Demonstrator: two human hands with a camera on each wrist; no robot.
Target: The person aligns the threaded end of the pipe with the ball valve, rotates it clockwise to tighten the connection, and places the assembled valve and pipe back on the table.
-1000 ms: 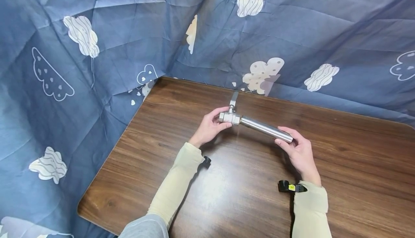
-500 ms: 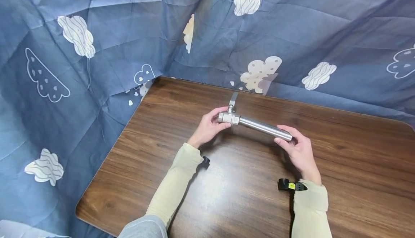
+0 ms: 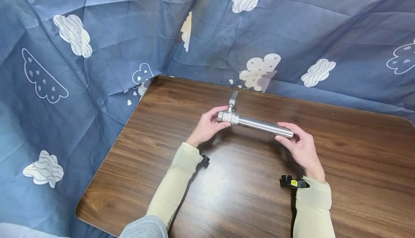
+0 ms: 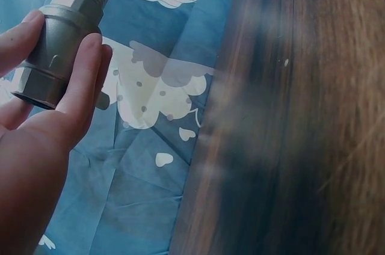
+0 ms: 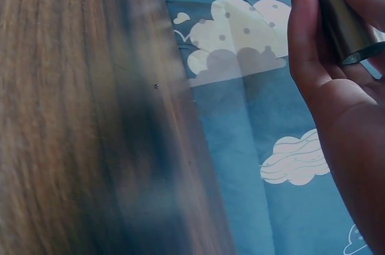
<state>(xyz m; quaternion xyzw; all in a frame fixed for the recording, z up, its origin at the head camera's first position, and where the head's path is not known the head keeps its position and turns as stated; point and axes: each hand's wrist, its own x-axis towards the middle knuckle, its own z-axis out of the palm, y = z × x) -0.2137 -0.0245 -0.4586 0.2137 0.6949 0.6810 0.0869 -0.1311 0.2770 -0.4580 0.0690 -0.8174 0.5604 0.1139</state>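
Observation:
In the head view, a silvery ball valve [image 3: 228,117] with a flat lever handle [image 3: 233,98] is gripped by my left hand [image 3: 207,125] between thumb and fingers. A shiny metal pipe [image 3: 264,126] meets the valve's right end, and threads show at the joint in the left wrist view. My right hand [image 3: 303,148] pinches the pipe's far end, thumb on the near side and fingers on the far side. The right wrist view shows the pipe's hollow open end [image 5: 355,55] by the palm. Both parts are held over the table, nearly in line.
A brown wood-grain table [image 3: 155,166] with rounded corners lies under both hands. Blue cloth [image 3: 113,43] printed with clouds hangs along its back and left edges. Small black cameras [image 3: 291,182] are strapped at the wrists.
One second ago a small gap showed between pipe and valve; the pipe's end has moved left into the valve's end. The right hand has tilted up slightly, bringing the pipe closer to in line.

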